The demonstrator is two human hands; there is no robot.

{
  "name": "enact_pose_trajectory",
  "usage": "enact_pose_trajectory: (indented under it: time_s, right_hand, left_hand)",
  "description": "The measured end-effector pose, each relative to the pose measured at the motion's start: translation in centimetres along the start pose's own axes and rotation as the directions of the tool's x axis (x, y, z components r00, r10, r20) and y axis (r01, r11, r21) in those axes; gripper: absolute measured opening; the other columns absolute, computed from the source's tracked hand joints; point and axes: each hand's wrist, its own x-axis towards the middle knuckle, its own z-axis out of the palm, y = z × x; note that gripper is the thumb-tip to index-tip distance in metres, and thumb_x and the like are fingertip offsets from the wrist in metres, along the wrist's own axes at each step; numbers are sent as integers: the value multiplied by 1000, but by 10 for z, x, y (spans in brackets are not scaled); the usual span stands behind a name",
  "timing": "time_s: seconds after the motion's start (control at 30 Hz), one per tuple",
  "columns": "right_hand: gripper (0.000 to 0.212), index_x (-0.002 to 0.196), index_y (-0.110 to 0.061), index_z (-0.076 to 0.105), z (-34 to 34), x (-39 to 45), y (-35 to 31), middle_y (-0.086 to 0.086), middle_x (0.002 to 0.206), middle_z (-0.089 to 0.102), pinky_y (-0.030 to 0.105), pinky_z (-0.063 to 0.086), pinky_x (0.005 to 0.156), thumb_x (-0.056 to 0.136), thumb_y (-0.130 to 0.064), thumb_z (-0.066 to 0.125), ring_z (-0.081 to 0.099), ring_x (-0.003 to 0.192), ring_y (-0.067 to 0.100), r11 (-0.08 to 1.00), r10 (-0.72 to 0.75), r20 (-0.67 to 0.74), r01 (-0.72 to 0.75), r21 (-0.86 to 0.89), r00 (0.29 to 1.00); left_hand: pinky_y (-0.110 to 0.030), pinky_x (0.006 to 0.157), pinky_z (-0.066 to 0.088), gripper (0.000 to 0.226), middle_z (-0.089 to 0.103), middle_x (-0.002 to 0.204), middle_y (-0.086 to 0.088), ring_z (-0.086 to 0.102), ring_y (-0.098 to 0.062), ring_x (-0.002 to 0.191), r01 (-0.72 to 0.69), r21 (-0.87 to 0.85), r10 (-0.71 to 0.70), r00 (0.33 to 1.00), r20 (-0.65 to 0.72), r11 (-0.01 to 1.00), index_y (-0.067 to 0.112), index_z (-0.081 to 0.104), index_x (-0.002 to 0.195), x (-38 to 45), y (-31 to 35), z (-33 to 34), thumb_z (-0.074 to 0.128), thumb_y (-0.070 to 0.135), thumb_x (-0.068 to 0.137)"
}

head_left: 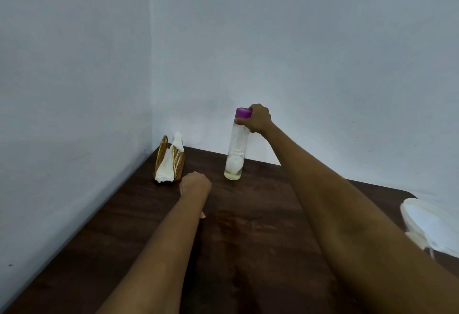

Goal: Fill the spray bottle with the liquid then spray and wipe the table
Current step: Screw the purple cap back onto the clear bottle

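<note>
Gripping the neck of a tall clear bottle (234, 149) at the table's (260, 239) far edge, the right hand (257, 118) closed just under its purple cap (243, 112); the left hand (195, 185) hovered curled, its grip unclear. Held so high, the bottle risked tipping.

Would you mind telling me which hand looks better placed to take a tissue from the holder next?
Left. The left hand sits just beside the gold holder and its tissue, while the right hand is occupied, closed around the bottle near its purple cap.

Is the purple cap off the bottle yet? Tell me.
No. The purple cap sits on top of the clear bottle, with the right hand gripping the bottle's neck.
</note>
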Motion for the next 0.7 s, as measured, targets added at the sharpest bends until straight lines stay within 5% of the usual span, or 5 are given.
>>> enact_pose_trajectory:
  time_s: [0.23,0.5,0.7]
  right_hand:
    - [54,122,-1,48,6,-18,4,19,122,55,31,41,82,84,-35,66,56,110,33,1000,-22,-38,21,-18,999]
    - [91,149,-6,9,-3,-47,-8,21,144,34,46,38,103,86,-50,58,37,132,37,995,-30,-20,28,-99,999]
    - [74,144,-10,28,-29,-100,-25,19,139,41,43,39,101,87,-48,58,42,128,35,986,-112,61,118,-114,992]
  left_hand:
    - [-25,94,47,54,51,135,-10,54,-21,123,14,-9,-14,1000,-27,1000,6,45,135,-5,-1,4,64,23,88]
    - [-28,95,48,63,52,134,-11,54,-22,123,9,-43,-13,996,-87,999,6,47,132,-19,-9,12,75,25,79]
    - [-45,105,43,78,37,146,-14,42,-31,134,-65,-24,64,997,-52,998,6,37,141,-58,-13,10,77,29,78]
